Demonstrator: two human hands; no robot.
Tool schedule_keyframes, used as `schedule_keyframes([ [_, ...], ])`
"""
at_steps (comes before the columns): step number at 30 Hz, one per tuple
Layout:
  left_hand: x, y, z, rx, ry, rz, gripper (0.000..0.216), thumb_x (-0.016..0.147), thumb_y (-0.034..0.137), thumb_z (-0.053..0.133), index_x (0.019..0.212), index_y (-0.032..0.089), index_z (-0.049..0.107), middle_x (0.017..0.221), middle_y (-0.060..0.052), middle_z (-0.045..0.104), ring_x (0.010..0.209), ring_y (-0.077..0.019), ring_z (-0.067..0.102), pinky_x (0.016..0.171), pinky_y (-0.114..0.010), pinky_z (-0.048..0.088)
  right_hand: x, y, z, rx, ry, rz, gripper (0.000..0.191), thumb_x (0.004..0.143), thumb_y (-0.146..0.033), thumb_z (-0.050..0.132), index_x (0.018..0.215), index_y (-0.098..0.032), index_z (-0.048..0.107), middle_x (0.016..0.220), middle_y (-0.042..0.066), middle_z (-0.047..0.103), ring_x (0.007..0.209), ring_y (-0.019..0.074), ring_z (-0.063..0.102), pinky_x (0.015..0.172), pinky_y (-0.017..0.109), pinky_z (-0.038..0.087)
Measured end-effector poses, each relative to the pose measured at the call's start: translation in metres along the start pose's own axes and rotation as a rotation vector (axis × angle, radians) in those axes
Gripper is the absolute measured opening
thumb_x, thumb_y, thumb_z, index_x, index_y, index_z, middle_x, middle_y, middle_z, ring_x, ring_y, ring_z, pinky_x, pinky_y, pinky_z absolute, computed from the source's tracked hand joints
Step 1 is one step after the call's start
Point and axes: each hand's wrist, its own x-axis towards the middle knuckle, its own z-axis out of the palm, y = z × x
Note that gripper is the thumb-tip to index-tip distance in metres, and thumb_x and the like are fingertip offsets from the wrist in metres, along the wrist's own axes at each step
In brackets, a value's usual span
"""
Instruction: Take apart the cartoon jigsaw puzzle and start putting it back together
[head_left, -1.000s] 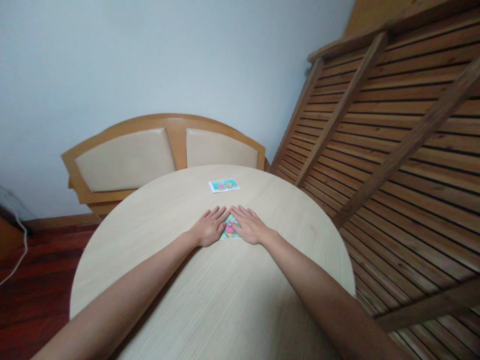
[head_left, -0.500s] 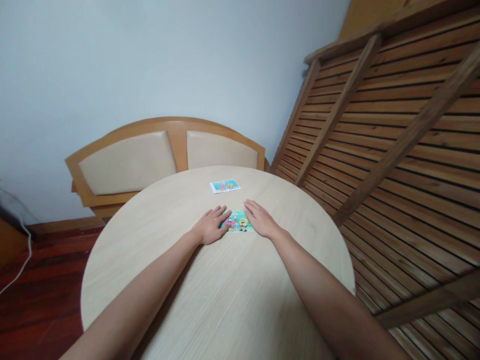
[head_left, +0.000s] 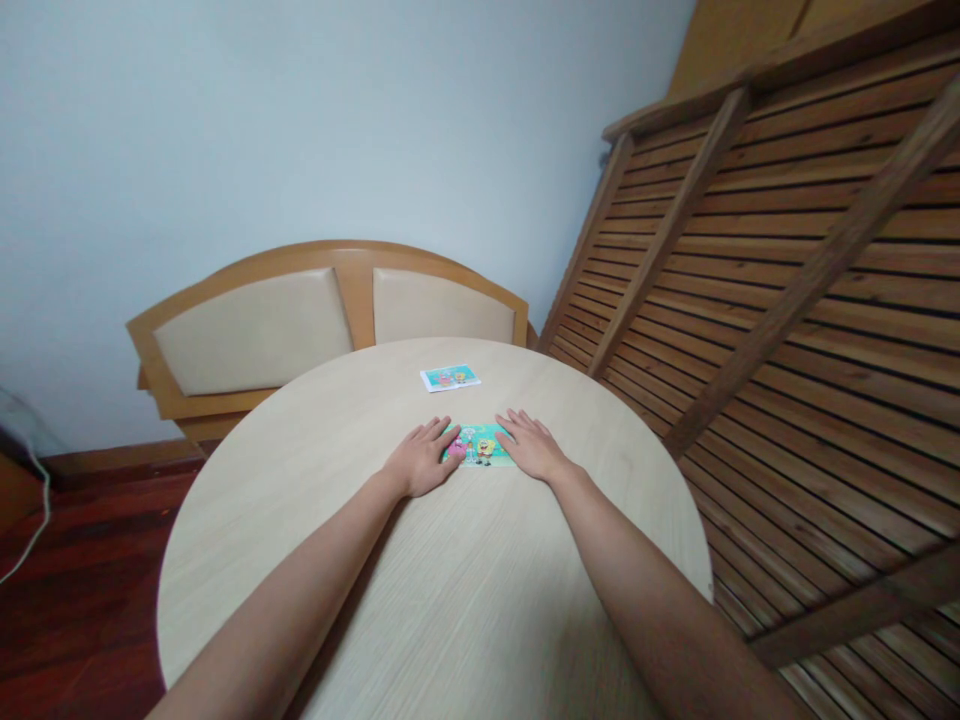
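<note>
A small teal cartoon picture card (head_left: 480, 446) lies flat near the middle of the round pale wooden table (head_left: 375, 600). My left hand (head_left: 421, 457) rests flat on the table with fingers stretched out, touching the card's left edge. My right hand (head_left: 531, 445) lies flat with fingers spread at the card's right edge. Neither hand holds anything. A second, similar card (head_left: 450, 377) with a white border lies farther back on the table, apart from both hands.
A wooden headboard with two beige padded panels (head_left: 330, 315) leans against the pale blue wall behind the table. A slatted wooden bed frame (head_left: 787, 300) leans at the right. Dark red wooden floor and a white cable (head_left: 34, 520) show at the left.
My two hands, which lay close together covering the card, have slid apart sideways. Most of the card's picture now shows between them.
</note>
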Motion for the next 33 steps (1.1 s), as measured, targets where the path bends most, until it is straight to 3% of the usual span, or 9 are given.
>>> schedule_keyframes([
  [9,-0.0007,0.0029,-0.0017,0.007,-0.003,-0.029,0.062,0.103,0.052,0.023,0.153,0.018,0.037,0.162,-0.010,0.026,0.151,-0.0268,0.022,0.121,-0.046,0.022,0.0016,0.0026,-0.0006,0.022,-0.016,-0.008,0.059,0.103,-0.054,0.023,0.154,-0.028,0.037,0.164,0.006,0.025,0.152,0.0275,0.018,0.121,0.050,0.015],
  [33,0.0017,0.0026,-0.0009,0.010,-0.017,-0.015,0.063,0.103,0.053,0.023,0.154,0.019,0.035,0.162,-0.011,0.025,0.151,-0.0286,0.021,0.121,-0.048,0.021,0.0018,0.0001,-0.0035,0.005,-0.059,0.026,0.058,0.103,-0.055,0.022,0.155,-0.033,0.032,0.166,0.005,0.018,0.153,0.0289,0.013,0.120,0.056,0.010],
])
